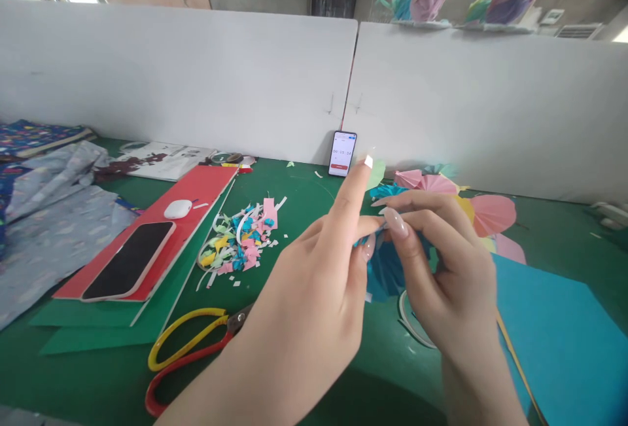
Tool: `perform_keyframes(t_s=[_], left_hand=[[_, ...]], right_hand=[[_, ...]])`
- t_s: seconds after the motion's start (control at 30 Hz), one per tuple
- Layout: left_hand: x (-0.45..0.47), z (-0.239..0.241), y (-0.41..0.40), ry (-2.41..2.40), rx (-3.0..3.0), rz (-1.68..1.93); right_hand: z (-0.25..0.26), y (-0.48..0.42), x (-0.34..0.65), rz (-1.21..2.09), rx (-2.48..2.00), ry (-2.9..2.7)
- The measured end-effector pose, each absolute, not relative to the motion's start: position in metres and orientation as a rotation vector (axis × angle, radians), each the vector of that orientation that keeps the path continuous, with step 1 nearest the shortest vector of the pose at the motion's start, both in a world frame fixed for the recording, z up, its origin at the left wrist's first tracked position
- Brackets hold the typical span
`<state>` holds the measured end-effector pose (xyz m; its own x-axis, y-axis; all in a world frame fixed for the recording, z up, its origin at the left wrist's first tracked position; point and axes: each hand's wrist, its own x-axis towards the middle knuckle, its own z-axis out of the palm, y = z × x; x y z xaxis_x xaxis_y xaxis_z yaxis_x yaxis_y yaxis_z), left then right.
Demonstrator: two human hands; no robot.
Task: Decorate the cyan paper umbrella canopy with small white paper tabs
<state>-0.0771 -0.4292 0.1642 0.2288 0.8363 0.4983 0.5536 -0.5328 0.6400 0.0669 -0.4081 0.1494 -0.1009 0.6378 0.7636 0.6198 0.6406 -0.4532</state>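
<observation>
Both hands meet over the green table around a gathered piece of blue paper. My left hand pinches its upper left edge between thumb and bent fingers, while the index finger points up with a small white scrap on its tip. The thumb and fingertips of my right hand close on the same paper from the right. Part of the paper is hidden behind the fingers. Beneath the hands lies a white loop of strip or tape. Scissors with yellow and red handles lie left of my left forearm.
Paper scraps are heaped left of centre. A phone and white earbud case lie on red card. Another phone leans on the white partition. Pink folded paper and blue sheets are at right.
</observation>
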Motion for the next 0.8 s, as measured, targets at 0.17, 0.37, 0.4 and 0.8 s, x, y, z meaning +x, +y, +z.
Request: perform_keyframes(t_s=[0.17, 0.37, 0.4, 0.8], left_hand=[[-0.0756, 0.1634, -0.4293, 1.288, 2.210, 1.199], [-0.0743, 0.1637, -0.4294, 1.298, 2.213, 1.195], [-0.0742, 0.1638, -0.4293, 1.293, 2.209, 1.196], [-0.0740, 0.1642, -0.4307, 1.273, 2.232, 1.230]], right_hand=[[0.1476, -0.4079, 0.0638, -0.039, -1.020, -1.754], [0.1479, -0.4104, 0.0619, -0.009, -1.025, -1.737], [0.1483, -0.4110, 0.0615, -0.010, -1.032, -1.736], [0.1454, -0.4091, 0.0570, -0.019, -1.031, -1.702]])
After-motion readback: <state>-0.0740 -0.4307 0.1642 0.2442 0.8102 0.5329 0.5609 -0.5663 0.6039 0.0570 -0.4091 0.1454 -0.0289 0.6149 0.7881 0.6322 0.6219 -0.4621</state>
